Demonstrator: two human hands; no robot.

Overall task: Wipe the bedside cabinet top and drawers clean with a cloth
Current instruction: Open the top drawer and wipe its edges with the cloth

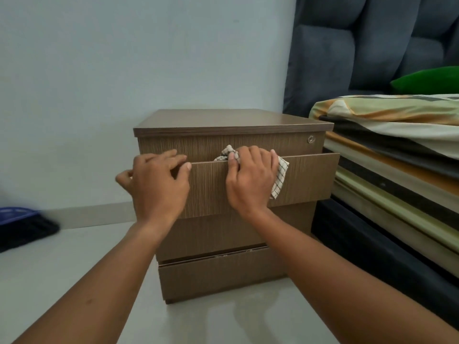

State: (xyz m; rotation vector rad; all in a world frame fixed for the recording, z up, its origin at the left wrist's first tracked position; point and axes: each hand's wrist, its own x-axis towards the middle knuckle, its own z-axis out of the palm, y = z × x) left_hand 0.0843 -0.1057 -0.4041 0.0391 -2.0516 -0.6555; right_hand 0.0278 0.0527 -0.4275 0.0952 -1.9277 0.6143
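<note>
Right hand (252, 178) presses cloth (280, 178) on drawer (305, 177).

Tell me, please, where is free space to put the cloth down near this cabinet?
The cabinet top is bare, between wall and headboard. The floor left of the cabinet is free up to the blue object. The upper drawer edge is crowded: left hand, right hand, cloth.

Both forearms are bare to the frame edge: no sleeves, watch or rings.
</note>
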